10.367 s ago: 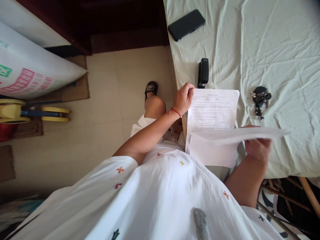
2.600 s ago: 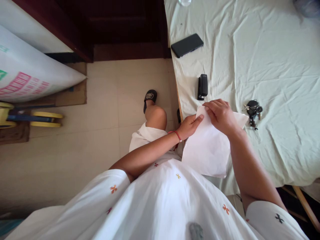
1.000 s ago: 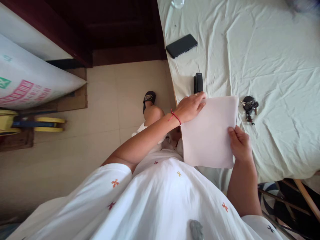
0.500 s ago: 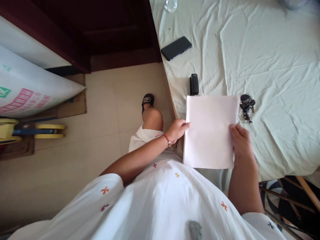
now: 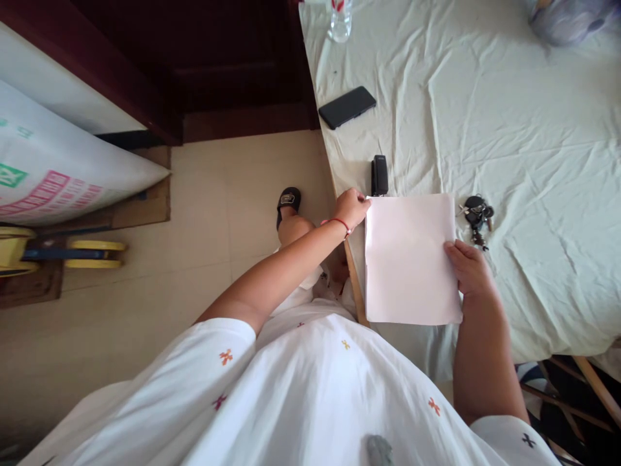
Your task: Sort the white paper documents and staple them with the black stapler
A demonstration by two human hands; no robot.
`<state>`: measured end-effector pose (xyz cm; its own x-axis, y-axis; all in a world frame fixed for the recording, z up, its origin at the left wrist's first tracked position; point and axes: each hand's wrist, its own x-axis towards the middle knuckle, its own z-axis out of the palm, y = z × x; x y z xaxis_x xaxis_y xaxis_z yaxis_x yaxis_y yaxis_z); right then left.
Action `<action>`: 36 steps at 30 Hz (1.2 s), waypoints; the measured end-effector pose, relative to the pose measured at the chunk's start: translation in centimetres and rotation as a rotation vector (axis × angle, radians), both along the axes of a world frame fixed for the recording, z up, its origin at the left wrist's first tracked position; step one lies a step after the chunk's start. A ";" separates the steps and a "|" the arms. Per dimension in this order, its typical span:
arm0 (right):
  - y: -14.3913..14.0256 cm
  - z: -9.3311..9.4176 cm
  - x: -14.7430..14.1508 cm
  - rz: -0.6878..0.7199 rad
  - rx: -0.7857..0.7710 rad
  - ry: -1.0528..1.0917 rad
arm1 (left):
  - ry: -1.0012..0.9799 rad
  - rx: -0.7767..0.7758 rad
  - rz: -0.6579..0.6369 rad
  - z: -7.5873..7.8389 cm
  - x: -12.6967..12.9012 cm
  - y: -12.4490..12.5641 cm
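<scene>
Both hands [image 5: 352, 207] pinch paper's [image 5: 410, 259] opposite edges.

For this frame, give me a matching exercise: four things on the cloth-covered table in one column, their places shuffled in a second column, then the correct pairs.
Things
1. stapler
2. phone
3. keys
4. paper stack

Places
A. just beyond the right hand, off the stack's far right corner
B. under both hands, the left hand at its far left corner
C. far along the table's left edge, near the bottle
D. right beyond the stack's far left corner

Pairs: 1-D, 2-C, 3-A, 4-B
</scene>
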<state>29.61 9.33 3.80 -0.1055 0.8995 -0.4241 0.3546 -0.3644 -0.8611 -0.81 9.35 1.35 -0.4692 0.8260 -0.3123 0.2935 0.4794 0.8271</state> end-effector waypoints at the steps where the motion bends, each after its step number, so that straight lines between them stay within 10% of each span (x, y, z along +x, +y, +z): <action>1: 0.1 0.0 0.0 -0.004 -0.014 0.000 | 0.050 -0.017 -0.009 -0.2 -0.1 0.7; 31: 1.1 -1.1 -0.1 -0.118 -0.040 0.085 | 0.177 0.155 -0.126 -0.3 -0.3 1.6; 36: 1.1 -1.2 -0.1 -0.088 0.023 0.055 | 0.270 0.427 -0.188 0.2 -0.8 1.6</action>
